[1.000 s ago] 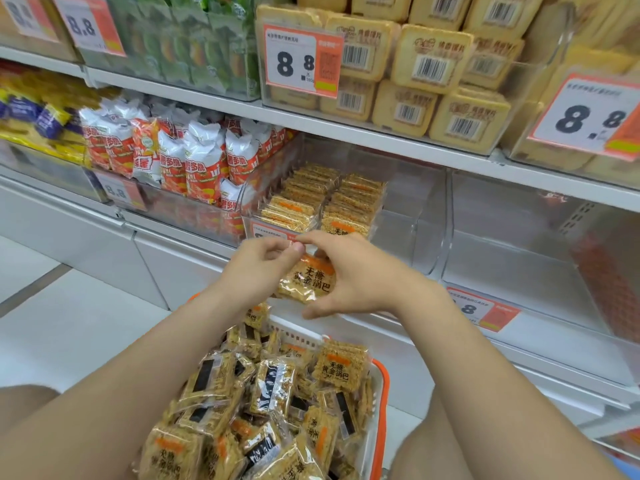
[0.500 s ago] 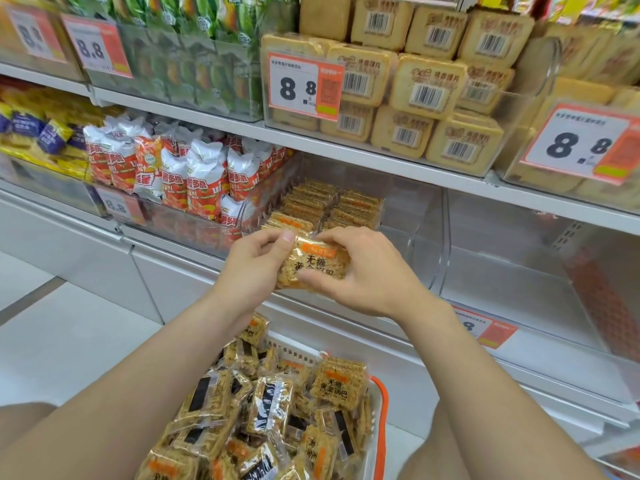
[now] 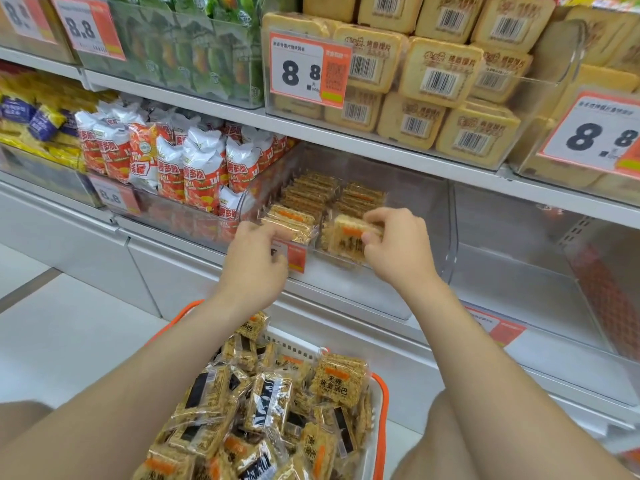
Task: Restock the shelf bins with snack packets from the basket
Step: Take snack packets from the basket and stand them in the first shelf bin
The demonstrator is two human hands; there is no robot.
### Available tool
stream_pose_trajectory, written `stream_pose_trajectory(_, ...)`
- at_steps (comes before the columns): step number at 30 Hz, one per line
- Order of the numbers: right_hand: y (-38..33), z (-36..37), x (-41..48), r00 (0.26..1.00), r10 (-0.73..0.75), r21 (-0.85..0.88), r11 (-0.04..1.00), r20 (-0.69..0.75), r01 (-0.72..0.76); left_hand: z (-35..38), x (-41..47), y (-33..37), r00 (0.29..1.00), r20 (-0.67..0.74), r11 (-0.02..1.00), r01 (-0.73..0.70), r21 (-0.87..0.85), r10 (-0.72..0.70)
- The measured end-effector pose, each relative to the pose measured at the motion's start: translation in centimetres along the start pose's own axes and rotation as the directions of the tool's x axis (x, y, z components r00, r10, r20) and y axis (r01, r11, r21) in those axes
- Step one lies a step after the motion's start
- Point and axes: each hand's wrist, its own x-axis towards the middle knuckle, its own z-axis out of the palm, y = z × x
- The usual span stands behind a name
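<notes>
A snack packet (image 3: 349, 237) is pinched by the right hand (image 3: 394, 251) at the front of the clear bin (image 3: 440, 216) in the middle of the frame, just over the bin's low front lip. It is held tilted, not yet lined up with the two rows of packets (image 3: 329, 197) stood on edge behind it. The left hand (image 3: 254, 265) is curled at the front left of the same bin, its fingertips touching the front packet of the left row; whether that packet is gripped cannot be told.

The likeliest mishap is judged to be a packet set down crooked: if it is released while tilted, it may slide flat or tip forward over the lip, since the right part of the bin is bare and nothing braces it there. The slick wrapper may also slip from a fingertip pinch. A nudge from the left hand could knock the left row over.

The basket (image 3: 379, 403), at the lower middle of the frame, is heaped with loose packets of the same kind, so much restocking is thought to remain. The clear bin to the right (image 3: 519, 271) holds nothing. The bin to the left is packed with red-and-white bags (image 3: 173, 161).
</notes>
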Motion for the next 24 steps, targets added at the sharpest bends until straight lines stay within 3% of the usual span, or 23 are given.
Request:
stream_pose_trajectory(3,-0.1,0.8,0.3,0.992,0.088,-0.035,0.996,0.088,-0.085,0.7,-0.6,0.0,0.989,-0.015,0.934,-0.131,0.333,0.144)
stream_pose_trajectory(6,-0.3,2.0,1.3,0.984,0.158,-0.006,0.987,0.081,-0.158,1.1,-0.7,-0.1,0.965,0.006,0.841,-0.231,0.489,0.261)
stream_pose_trajectory(13,-0.8,3.9,2.6,0.989,0.13,0.012,0.991,0.075,-0.132,1.4,0.1,-0.6,0.94,0.209,0.773,-0.34,0.535,0.268)
stream_pose_trajectory(18,-1.2,3.8,2.3,0.993,0.091,-0.182,0.98,0.076,-0.076,1.1,0.3,-1.1,0.923,0.236,0.77,-0.383,0.511,0.303)
stream_pose_trajectory(21,-1.0,3.9,2.2,0.981,0.047,-0.062,0.997,0.191,-0.036,0.9,0.4,-1.3,0.918,0.24,0.769,-0.396,0.502,0.316)
stream_pose_trajectory(24,-1.4,3.2,1.7,0.983,0.039,-0.037,0.999,0.18,-0.033,0.9,0.4,-1.4,0.915,0.24,0.769,-0.402,0.497,0.323)
